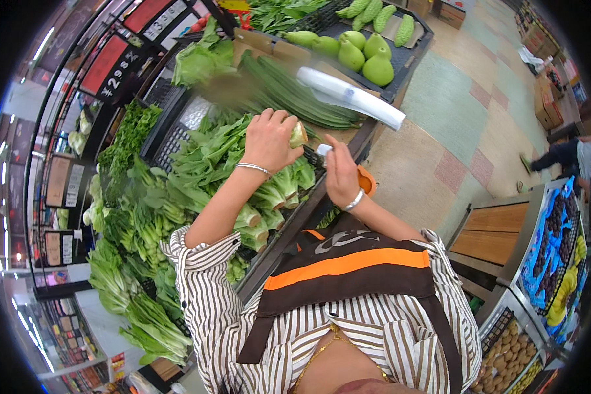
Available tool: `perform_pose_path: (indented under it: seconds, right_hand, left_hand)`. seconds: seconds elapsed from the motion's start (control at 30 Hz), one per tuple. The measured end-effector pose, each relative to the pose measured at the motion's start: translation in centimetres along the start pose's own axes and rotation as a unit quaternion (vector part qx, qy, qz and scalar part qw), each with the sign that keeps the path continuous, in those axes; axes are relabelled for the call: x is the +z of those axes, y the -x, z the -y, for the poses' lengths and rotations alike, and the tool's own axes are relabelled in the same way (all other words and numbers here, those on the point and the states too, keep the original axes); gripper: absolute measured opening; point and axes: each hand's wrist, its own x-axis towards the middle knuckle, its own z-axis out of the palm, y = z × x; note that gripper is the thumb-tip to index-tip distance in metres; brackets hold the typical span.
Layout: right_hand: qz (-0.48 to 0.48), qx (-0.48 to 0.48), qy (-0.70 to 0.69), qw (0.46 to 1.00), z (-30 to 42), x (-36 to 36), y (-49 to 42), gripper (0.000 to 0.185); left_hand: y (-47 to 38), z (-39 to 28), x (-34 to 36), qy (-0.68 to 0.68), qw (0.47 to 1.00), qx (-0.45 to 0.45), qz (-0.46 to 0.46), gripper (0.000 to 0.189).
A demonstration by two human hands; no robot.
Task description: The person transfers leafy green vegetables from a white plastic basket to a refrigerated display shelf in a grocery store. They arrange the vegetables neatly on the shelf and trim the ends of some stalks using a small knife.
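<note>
My left hand [271, 138] is closed around the base of a leafy green vegetable [298, 135], its pale cut end facing right. Beside it, my right hand [341, 170] has its fingers around a small white object [323, 149], perhaps a handle; the rest of it is hidden or unclear. Below both hands lie heads of leafy greens [276, 192] with cut ends towards the stand's edge. A long white plastic roll [352, 97], apparently bags, rests above my right hand, across long green gourds [295, 93].
Pear-shaped green gourds [364, 54] and bitter melons [384, 18] fill a black tray at the top. Bok choy [152, 226] and other greens spread to the left under price signs. The stand's dark edge [295, 221] runs by my apron. Fruit bins [551, 256] stand right; another person's legs [551, 157] show beyond.
</note>
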Motion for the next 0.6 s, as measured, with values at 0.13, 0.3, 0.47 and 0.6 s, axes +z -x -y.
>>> perform_pose_path:
  seconds: [0.13,0.3,0.47,0.6]
  right_hand:
    - [0.006,0.070,-0.050,0.996,-0.1,1.5,-1.0,0.034]
    - [-0.040,0.094,-0.134,0.986,-0.3,3.5,-0.9,0.039]
    - [-0.014,0.106,-0.130,0.986,0.1,3.6,-0.6,0.040]
    - [-0.006,0.114,-0.147,0.982,0.5,3.6,-0.7,0.040]
  left_hand:
    - [-1.6,0.0,2.3,-0.031,0.999,-0.037,0.019,0.051]
    - [-1.9,-0.5,2.8,-0.048,0.995,-0.073,0.038,0.049]
    - [-1.3,-0.7,2.3,-0.039,0.995,-0.092,-0.012,0.046]
    - [-0.9,-0.9,2.1,-0.041,0.993,-0.102,-0.050,0.045]
